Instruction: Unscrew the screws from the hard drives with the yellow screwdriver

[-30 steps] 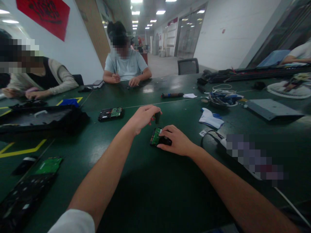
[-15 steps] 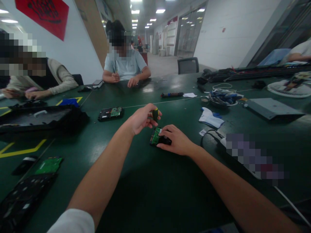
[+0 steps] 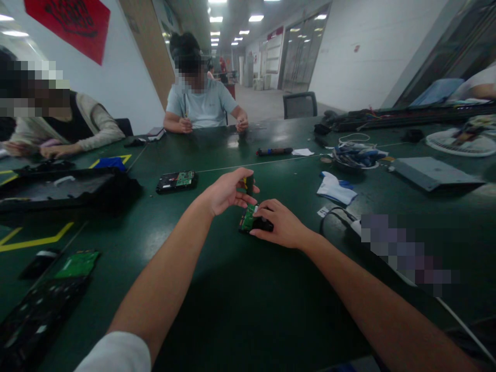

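My left hand (image 3: 231,192) is closed around the black and yellow handle of a screwdriver (image 3: 249,184), held upright over the far edge of a hard drive (image 3: 248,219). The screwdriver's tip is hidden behind my fingers. The hard drive lies on the dark green table with its green circuit board facing up. My right hand (image 3: 282,223) grips the drive's right side, fingers on top and thumb along the near edge, covering part of it.
Another hard drive (image 3: 176,182) lies to the left, near a black tray (image 3: 65,188). Further right are a white glove (image 3: 336,188), a bowl of cables (image 3: 357,155), a grey metal case (image 3: 436,172) and a power strip. A person (image 3: 205,103) sits across the table.
The screwdriver handle has turned slightly in my left hand, and those fingers have shifted. My right hand and the hard drive stay put. The person opposite has raised a hand.
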